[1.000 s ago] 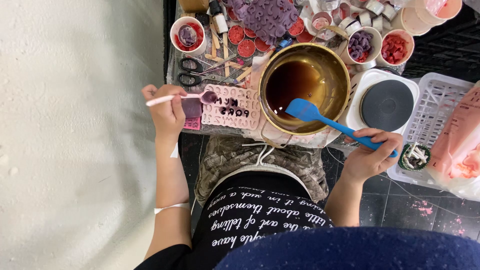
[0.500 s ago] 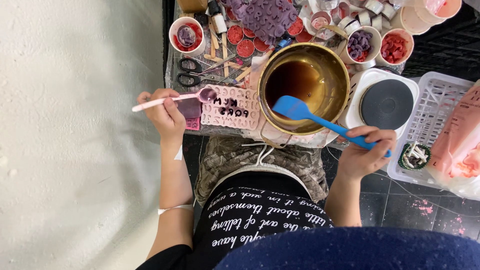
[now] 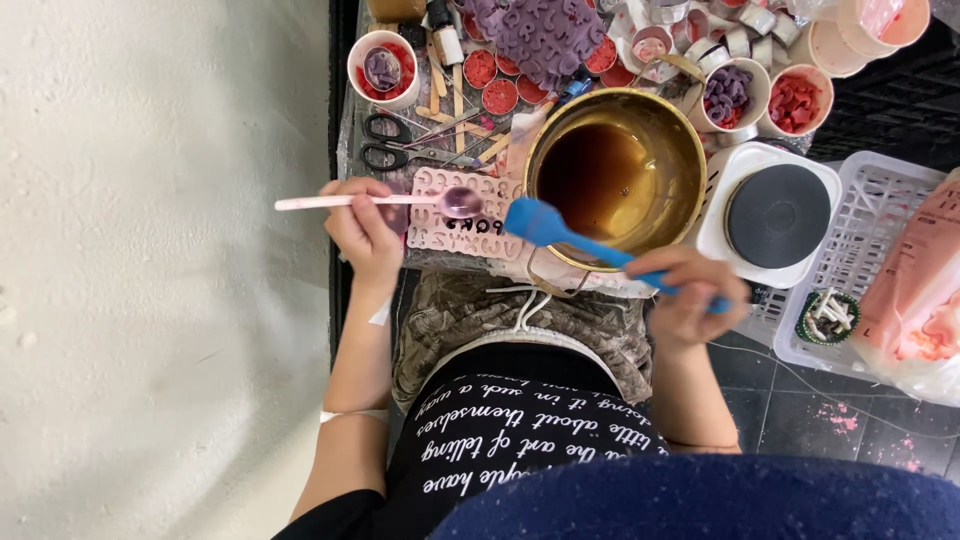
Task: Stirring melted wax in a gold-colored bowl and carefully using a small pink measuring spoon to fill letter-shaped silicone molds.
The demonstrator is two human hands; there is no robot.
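Observation:
My left hand [image 3: 362, 228] grips a pink spoon [image 3: 378, 201] whose bowl, filled with purple liquid, hovers over a pink letter mould [image 3: 462, 232]. My right hand [image 3: 688, 295] holds a blue silicone spatula [image 3: 575, 240]; its blade sits at the near left rim of a brass pot [image 3: 617, 175] of dark amber liquid. The mould lies just left of the pot, between my two hands.
A black hot plate on a white base [image 3: 776, 214] stands right of the pot. A white basket [image 3: 880, 250] holds a pink bag. Scissors [image 3: 400, 143], wooden sticks, cups of red and purple pieces [image 3: 384, 67] and purple letters [image 3: 545, 35] crowd the far side.
The spatula blade has moved left from over the pot to its near left rim. My right hand has shifted left with it. The spoon stays over the mould.

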